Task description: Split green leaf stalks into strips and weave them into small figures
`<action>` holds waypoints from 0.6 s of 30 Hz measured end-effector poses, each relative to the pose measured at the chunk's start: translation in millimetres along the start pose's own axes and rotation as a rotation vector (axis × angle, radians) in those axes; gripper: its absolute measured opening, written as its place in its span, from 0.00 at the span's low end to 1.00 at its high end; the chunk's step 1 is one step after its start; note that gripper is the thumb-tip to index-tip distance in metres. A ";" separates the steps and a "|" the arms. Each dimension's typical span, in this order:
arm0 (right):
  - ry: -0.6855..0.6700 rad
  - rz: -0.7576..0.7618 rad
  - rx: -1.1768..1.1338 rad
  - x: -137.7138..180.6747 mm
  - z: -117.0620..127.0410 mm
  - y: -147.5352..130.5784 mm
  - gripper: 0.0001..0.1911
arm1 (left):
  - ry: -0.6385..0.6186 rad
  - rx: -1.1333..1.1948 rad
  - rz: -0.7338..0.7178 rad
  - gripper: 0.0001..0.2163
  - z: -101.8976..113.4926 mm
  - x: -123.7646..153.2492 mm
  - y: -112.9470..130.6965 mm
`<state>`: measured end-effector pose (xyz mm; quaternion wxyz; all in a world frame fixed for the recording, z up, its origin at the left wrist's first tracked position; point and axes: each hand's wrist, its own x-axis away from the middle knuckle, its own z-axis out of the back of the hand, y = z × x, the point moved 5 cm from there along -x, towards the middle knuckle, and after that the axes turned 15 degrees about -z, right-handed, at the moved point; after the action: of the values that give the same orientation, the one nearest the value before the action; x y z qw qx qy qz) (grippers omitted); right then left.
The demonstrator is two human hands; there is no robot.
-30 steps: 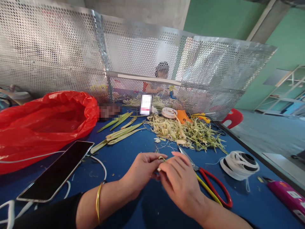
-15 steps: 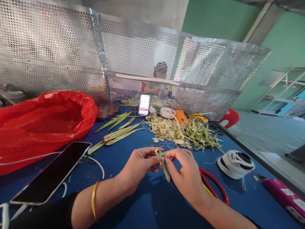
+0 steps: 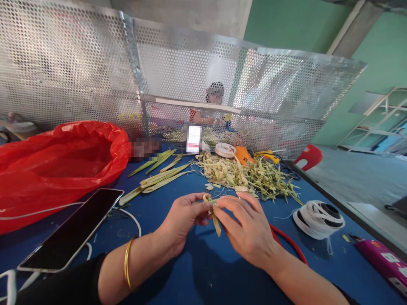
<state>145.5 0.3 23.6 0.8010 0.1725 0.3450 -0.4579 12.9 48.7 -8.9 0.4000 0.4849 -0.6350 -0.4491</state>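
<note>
Change since half a second before: both hands had drawn closer together over the leaf strip; the right hand had turned more palm-down, so less of the strip's hanging tail showed; the strip's looped top sat slightly lower. Phone, bag and reel lay as before.
Left fingers [image 3: 199, 210]: thumb and forefinger were pinched together on the looped top of the leaf strip [image 3: 213, 214]; the other fingers curled loosely under.
Right fingers [image 3: 226, 208]: closed lightly on the same strip from the other side, fingertips meeting those of the left hand; the tail of the strip hung down between the two hands.
Left hand [image 3: 182, 222]: held above the bench, a gold bangle [image 3: 126, 264] on the wrist, dark sleeve behind it.
Right hand [image 3: 247, 232]: held above the bench, covering most of the red-handled scissors [image 3: 291, 243].
Strip position: in the air just over the blue bench [image 3: 197, 275], near its front middle.
Further out: pile of leaf trimmings [image 3: 248, 176] beyond the hands; long green stalks [image 3: 160, 176] to their left; white tape reel [image 3: 319, 218] to the right; phone [image 3: 74, 231] and red plastic bag [image 3: 57, 161] on the left.
Behind: perforated metal screen [image 3: 190, 76], a person dimly seen through it.
</note>
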 end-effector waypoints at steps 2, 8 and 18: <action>-0.008 0.021 0.023 1.8 -0.9 0.7 0.13 | -0.001 -0.011 0.013 0.14 0.0 -0.1 -0.6; -0.007 0.024 0.032 3.3 -2.2 2.0 0.12 | -0.009 -0.049 0.023 0.10 -1.0 0.9 -1.9; 0.060 0.154 0.107 7.9 3.9 -11.4 0.11 | -0.029 0.039 0.051 0.13 -4.0 3.8 -7.7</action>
<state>140.1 -12.9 21.2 0.8129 0.2544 0.3296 -0.4073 17.9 43.3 -14.9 0.3924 0.4696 -0.6615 -0.4335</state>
